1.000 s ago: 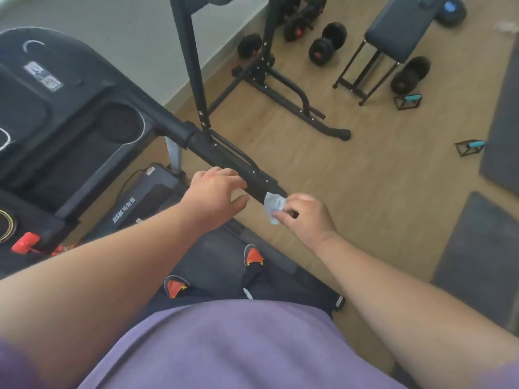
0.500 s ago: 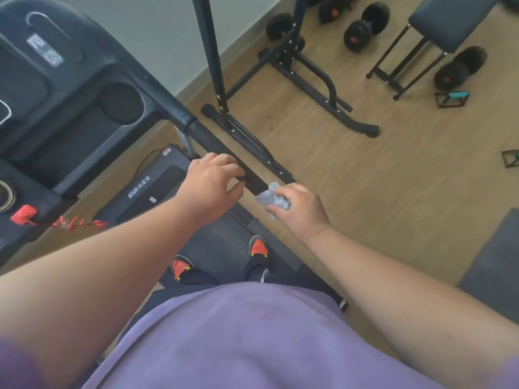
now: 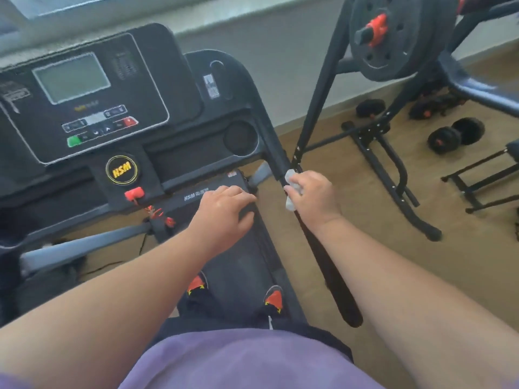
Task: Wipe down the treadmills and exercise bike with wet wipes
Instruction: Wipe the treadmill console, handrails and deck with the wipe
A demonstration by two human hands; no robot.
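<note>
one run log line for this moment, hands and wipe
step: wiping treadmill handrail | right hand: grips wet wipe around rail | left hand: free, holds nothing, above belt | console: untouched

A: Right of the treadmill handrail (image 3: 320, 248), bare floor (image 3: 351, 197); then the rack's leg (image 3: 393, 175) and upright (image 3: 317, 99) crowd in.

B: Left side?

A: Open over the belt (image 3: 241, 265); console (image 3: 92, 99) blocks ahead.
</note>
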